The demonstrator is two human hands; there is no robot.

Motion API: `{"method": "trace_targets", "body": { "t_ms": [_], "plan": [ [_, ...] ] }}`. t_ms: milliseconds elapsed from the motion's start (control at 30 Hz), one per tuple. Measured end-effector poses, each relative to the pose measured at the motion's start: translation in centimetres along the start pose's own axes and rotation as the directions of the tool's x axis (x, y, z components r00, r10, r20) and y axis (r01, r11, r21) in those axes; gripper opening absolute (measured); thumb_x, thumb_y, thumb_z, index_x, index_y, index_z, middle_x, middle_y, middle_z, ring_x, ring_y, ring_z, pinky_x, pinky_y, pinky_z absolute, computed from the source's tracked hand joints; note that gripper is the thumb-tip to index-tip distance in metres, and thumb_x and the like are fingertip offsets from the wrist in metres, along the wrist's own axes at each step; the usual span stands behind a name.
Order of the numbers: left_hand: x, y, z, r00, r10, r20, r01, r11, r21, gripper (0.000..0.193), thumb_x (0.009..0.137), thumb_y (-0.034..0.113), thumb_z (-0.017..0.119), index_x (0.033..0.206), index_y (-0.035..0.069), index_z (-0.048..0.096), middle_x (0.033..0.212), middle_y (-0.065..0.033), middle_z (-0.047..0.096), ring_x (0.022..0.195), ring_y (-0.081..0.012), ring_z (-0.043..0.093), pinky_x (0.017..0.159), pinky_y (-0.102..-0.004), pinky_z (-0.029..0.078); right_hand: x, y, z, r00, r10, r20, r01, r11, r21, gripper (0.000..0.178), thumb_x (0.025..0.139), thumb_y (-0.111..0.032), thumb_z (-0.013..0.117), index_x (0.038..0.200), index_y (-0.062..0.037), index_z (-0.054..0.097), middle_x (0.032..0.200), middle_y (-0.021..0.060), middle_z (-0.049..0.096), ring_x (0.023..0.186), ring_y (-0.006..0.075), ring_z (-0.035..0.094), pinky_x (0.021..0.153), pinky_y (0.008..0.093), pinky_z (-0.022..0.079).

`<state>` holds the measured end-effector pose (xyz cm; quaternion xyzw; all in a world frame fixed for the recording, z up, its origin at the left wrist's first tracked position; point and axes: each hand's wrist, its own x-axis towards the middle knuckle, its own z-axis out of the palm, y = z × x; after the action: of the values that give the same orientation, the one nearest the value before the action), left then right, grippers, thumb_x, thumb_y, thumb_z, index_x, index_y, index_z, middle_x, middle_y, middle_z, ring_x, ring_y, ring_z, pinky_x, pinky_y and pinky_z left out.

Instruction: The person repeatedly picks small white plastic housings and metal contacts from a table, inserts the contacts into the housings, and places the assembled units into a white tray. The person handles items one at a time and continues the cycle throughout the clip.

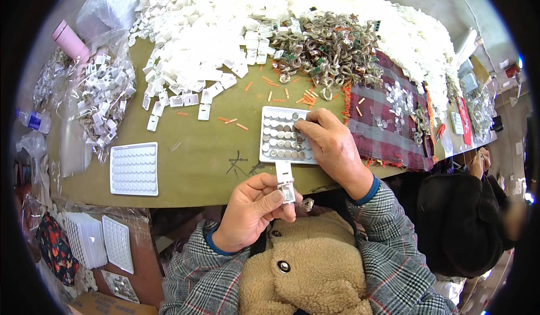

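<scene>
An olive-green bench [197, 146] is heaped along its far edge with small white plastic housings [225, 17], and a tangle of metal clips [329, 48] is piled beside a plaid cloth [388, 129]. A small white plastic clip case [286, 183] is pinched in the left hand [253, 211] at the bench's near edge. A white compartment tray of round silver button cells [281, 138] is touched by the right hand [332, 146], whose fingers are closed on one cell. An empty white tray [134, 169] lies well to the left.
</scene>
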<state>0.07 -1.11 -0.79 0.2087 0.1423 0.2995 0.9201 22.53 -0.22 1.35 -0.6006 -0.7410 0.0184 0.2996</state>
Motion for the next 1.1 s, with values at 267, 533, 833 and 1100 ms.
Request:
{"method": "trace_targets", "body": {
  "t_ms": [267, 533, 833, 1100],
  "plan": [
    [-0.3, -0.6, 0.8, 0.997, 0.055, -0.062, -0.052, 0.998, 0.042, 0.025, 0.100, 0.010, 0.054, 0.122, -0.003, 0.055, 0.105, -0.0194, 0.067, 0.085, -0.0194, 0.069, 0.075, -0.0335, 0.062, -1.9, -3.0, -2.1, 0.992, 0.049, -0.113, -0.010, 0.945, 0.328, 0.014, 0.081, 0.008, 0.065, 0.093, 0.0014, 0.063, 0.091, 0.0137, 0.061, 0.080, 0.0301, 0.062, 0.070, 0.0345, 0.051],
    [-1.2, -3.2, 2.1, 0.991, 0.094, -0.094, -0.076, 0.980, 0.184, 0.020, 0.100, 0.007, 0.054, 0.117, -0.002, 0.060, 0.102, -0.0113, 0.068, 0.086, -0.0176, 0.069, 0.078, -0.0334, 0.062, -7.5, -6.7, -2.9, 0.994, 0.023, -0.105, 0.025, 0.902, 0.431, 0.023, 0.076, 0.007, 0.068, 0.097, 0.0022, 0.063, 0.097, 0.0141, 0.058, 0.078, 0.0280, 0.064, 0.067, 0.0353, 0.054],
    [-2.2, -4.0, 2.5, 0.998, 0.007, -0.062, -0.006, 1.000, 0.002, 0.023, 0.099, 0.008, 0.057, 0.119, -0.002, 0.060, 0.102, -0.0105, 0.068, 0.084, -0.0150, 0.069, 0.076, -0.0293, 0.063, -8.9, -7.4, -4.7, 0.986, 0.163, -0.025, -0.113, 0.780, 0.616, 0.025, 0.080, 0.011, 0.065, 0.103, 0.0018, 0.069, 0.095, 0.0137, 0.061, 0.075, 0.0212, 0.065, 0.063, 0.0299, 0.054],
    [-2.3, -3.7, 2.4, 0.994, 0.055, -0.090, -0.043, 0.991, 0.126, 0.020, 0.098, 0.007, 0.058, 0.115, -0.003, 0.062, 0.098, -0.0117, 0.069, 0.080, -0.0166, 0.070, 0.072, -0.0279, 0.063, -8.2, -7.2, -2.4, 0.901, -0.247, -0.357, 0.346, 0.906, 0.245, 0.032, 0.067, 0.002, 0.067, 0.099, 0.0041, 0.066, 0.087, 0.0122, 0.067, 0.075, 0.0268, 0.066, 0.063, 0.0347, 0.053]
  ]
}}
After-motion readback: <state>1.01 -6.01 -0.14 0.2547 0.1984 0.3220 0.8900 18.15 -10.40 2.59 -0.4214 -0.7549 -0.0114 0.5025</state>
